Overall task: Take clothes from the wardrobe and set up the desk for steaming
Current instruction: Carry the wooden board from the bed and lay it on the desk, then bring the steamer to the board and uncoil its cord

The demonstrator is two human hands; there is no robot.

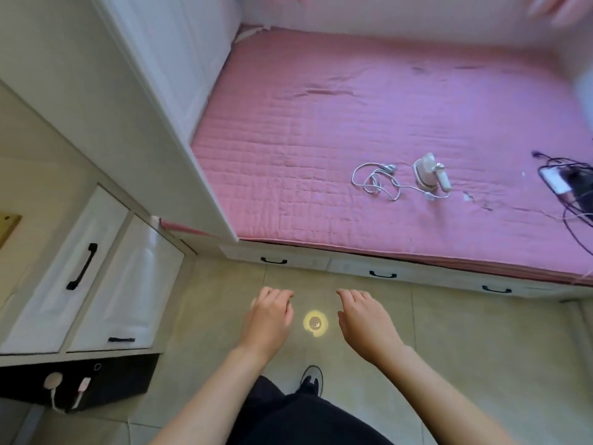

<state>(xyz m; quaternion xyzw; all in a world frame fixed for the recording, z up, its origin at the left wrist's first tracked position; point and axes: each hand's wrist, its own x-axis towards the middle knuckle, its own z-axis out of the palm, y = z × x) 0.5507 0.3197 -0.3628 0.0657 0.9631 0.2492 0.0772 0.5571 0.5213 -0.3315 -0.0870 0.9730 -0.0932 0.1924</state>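
Standing at the foot of the bed (321, 123), looking down. Left hand (268, 319) and right hand (365, 322) both held out low over the floor tiles, fingers loosely curled, grasping nothing.

No clothes in view; wardrobe (154, 75) rising white along the bed's left edge, doors apparently closed. Small handheld steamer (430, 175) lying on the bed's pink quilt, toward the near right part, its white cord (375, 181) coiled loosely just left of it and trailing back to the body. Phone (555, 181) with dark cables further right on the bed, well apart from the steamer.

Probably light and rigid, plastic-shelled, likely smooth and a little slippery; best taken by the handle. Cord limp and prone to snagging or dangling, so worth gathering in the other hand. Clothes, once out, soft and floppy.
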